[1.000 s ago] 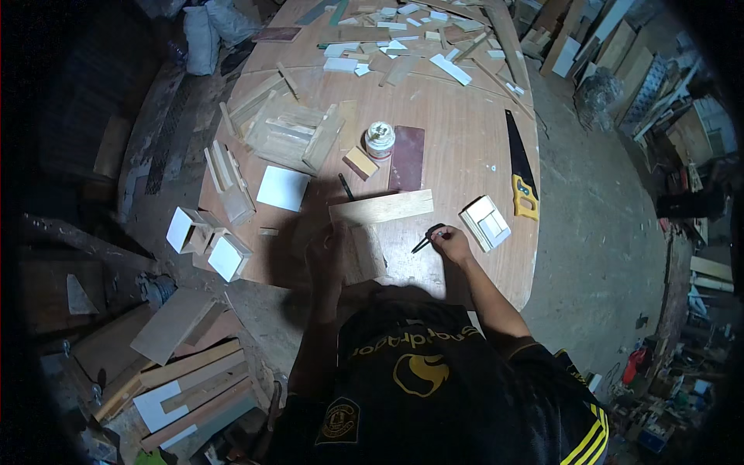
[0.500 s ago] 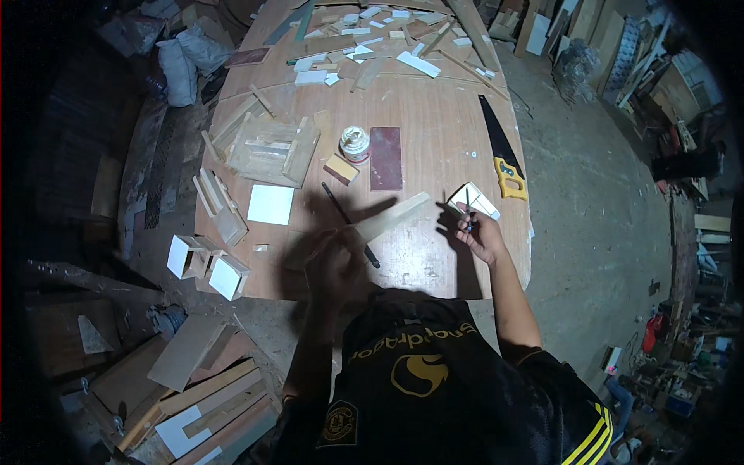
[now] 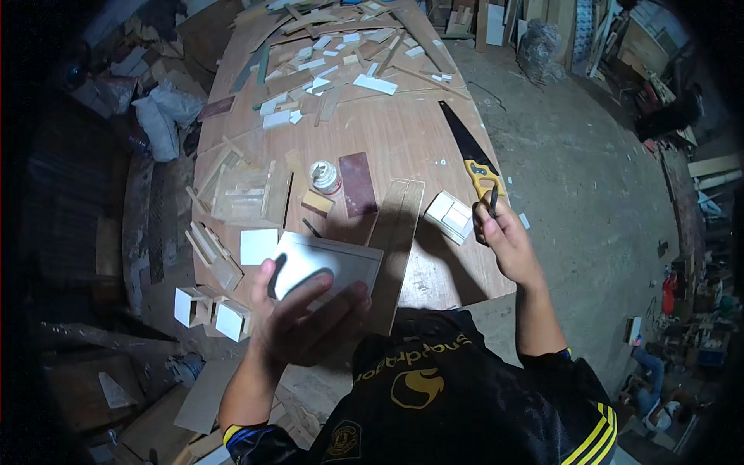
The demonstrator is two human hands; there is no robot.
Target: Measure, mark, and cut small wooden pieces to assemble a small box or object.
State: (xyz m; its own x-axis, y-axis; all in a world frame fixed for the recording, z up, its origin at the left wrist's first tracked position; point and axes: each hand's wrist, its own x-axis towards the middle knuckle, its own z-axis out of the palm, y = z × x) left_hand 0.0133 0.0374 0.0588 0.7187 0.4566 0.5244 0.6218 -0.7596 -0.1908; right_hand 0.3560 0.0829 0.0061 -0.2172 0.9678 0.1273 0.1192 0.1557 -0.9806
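My left hand (image 3: 310, 318) grips a white-faced rectangular panel (image 3: 329, 267) above the near part of the table, fingers spread across its lower side. To the right, my right hand (image 3: 508, 240) is closed around a slim dark pen-like tool (image 3: 494, 201), its exact kind unclear. Just left of that hand lies a small white box-like wooden piece (image 3: 449, 215). Beyond the held panel are a wood block (image 3: 318, 203), an open white jar (image 3: 325, 177) and a dark red flat sheet (image 3: 357, 184). The tip of a black stick (image 3: 311, 227) shows past the panel, which hides the rest.
A handsaw with a yellow handle (image 3: 482, 175) lies along the table's right edge. Wooden frame assemblies (image 3: 248, 194), a white square (image 3: 259, 246) and small white-ended boxes (image 3: 232, 319) occupy the left side. Wood offcuts (image 3: 376, 84) cover the far end.
The piece in my left hand has gone from a narrow strip-like view to a broad white face, raised closer. My right hand has shifted slightly right with its tool. The view has tilted.
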